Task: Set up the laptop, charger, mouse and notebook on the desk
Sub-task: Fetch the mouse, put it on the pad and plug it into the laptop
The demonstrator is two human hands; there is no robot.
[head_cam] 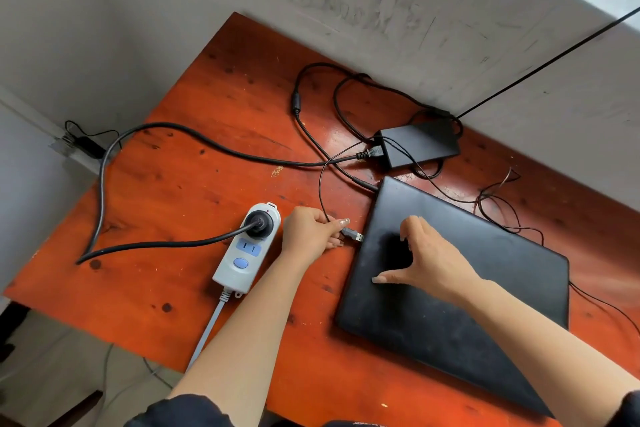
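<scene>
Black: one laptop [512, 253], one charger [420, 144]; left hand [311, 236] pinches one USB plug [354, 235]

Both forearms reach forward, left grip [311, 236] pinching with curled fingers, right grip [426, 256] spread, fingertips down.

we are looking down on an orange-red wooden desk [194, 191] that is standing pushed into a wall corner. a closed black laptop [467, 288] is lying flat on its right half, and a black charger brick [420, 146] is sitting just behind it, by the wall. a grey-white power strip [242, 267] is lying left of the laptop, with a thick black power cord [194, 242] running from it in a wide loop across the desk to the brick. a thin black cable [320, 184] is looping between strip and laptop.
</scene>
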